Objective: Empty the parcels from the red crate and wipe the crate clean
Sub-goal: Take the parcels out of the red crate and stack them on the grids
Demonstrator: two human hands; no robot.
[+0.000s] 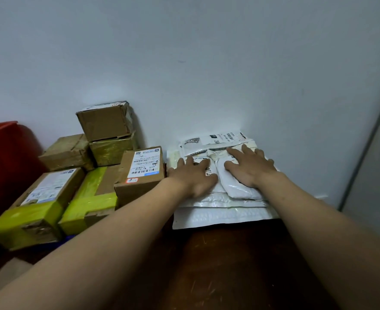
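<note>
left hand (191,175) | right hand (249,170) | both grips flat, pressing white mailers (220,214) (stacked)

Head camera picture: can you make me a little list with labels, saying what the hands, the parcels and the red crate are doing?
left hand: flat, fingers straight, resting on the white mailer bags
right hand: flat on the same pile, beside the left
white mailer bags: stacked on the table, against the wall
cardboard boxes: piled left of the bags, several with yellow-green tape
red crate: far left, partly out of view, inside hidden
table: dark brown, scratched
</note>
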